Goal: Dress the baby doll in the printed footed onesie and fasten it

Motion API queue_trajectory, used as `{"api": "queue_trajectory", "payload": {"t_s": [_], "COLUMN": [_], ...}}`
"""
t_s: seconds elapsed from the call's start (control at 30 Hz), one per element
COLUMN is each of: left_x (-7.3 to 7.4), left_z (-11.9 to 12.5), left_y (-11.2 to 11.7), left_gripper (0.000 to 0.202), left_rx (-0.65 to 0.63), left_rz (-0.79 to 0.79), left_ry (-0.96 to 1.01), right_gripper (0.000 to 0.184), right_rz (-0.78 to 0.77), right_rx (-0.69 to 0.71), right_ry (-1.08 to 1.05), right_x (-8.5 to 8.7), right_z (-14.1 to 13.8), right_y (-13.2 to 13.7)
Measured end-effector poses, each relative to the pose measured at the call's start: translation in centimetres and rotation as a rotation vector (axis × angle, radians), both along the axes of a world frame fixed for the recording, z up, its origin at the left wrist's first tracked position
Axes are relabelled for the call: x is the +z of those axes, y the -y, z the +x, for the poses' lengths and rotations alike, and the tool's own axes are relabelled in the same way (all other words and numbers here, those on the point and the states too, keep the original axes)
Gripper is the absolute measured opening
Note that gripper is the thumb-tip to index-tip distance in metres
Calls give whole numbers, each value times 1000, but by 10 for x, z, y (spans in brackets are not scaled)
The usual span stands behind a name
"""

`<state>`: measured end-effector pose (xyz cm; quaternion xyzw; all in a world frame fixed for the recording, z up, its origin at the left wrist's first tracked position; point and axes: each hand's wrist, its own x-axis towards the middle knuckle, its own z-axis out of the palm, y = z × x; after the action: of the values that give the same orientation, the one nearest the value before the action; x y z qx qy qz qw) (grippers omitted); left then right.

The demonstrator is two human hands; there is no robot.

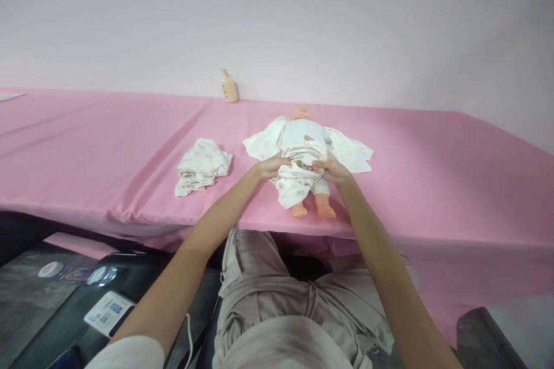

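A baby doll lies on its back on the pink table, head away from me, feet at the near edge. A white patterned garment is bunched round its hips and legs, and an open white top spreads under its body. My left hand grips the garment's cloth at the doll's left hip, fingers closed. At the other hip my right hand pinches the same garment.
A folded white patterned cloth lies left of the doll. A beige pump bottle stands at the back by the pale wall. Below the table edge are my lap in beige trousers and a dark case with labels.
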<state>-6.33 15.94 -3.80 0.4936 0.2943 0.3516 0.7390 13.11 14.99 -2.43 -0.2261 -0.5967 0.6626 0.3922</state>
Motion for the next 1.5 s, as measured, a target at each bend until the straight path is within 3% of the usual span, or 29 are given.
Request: {"api": "queue_trajectory", "payload": {"t_s": [0.23, 0.4, 0.53, 0.73, 0.83, 0.93, 1.03, 1.13, 1.23, 1.3, 1.4, 1.5], "left_x": [3, 7, 6, 5, 3, 0, -2, -1, -1, 0, 1, 3], "left_z": [3, 1, -2, -4, -3, 0, 3, 4, 4, 5, 5, 4], "left_y": [2, 4, 3, 3, 2, 0, -4, -5, -6, -5, -5, -5], "left_gripper": [23, 35, 49, 49, 50, 30, 5, 9, 13, 14, 7, 13], "left_rx": [71, 9, -45, -57, -19, 33, 84, 88, 79, 108, 164, 186], "left_rz": [-68, -61, 12, 68, 55, -10, -93, -164, -203, -212, -177, -137], "left_ry": [5, -16, -56, -75, 0, 67, 116, 146, 173, 187, 197, 193], "right_gripper": [79, 76, 80, 90, 84, 63, 46, 40, 46, 49, 44, 36], "right_rz": [-25, -32, -12, 40, 65, 102, 230, 536, 813, 930, 1093, 1074], "right_rx": [41, -34, -16, 13, 7, -109, -459, -795, -766, -720, -679, -624], "right_ry": [-16, 0, -45, -62, -34, -17, 92, 445, 794, 915, 902, 727], "right_x": [9, 0, -6, 0, 1, -4, -18, -34, -45, -47, -45, -44], "right_z": [-4, -2, 1, 5, 9, 15, 23, 31, 34, 34, 31, 22], "right_y": [6, 0, -6, -4, -7, -21, -39, -49, -49, -46, -41, -32]}}
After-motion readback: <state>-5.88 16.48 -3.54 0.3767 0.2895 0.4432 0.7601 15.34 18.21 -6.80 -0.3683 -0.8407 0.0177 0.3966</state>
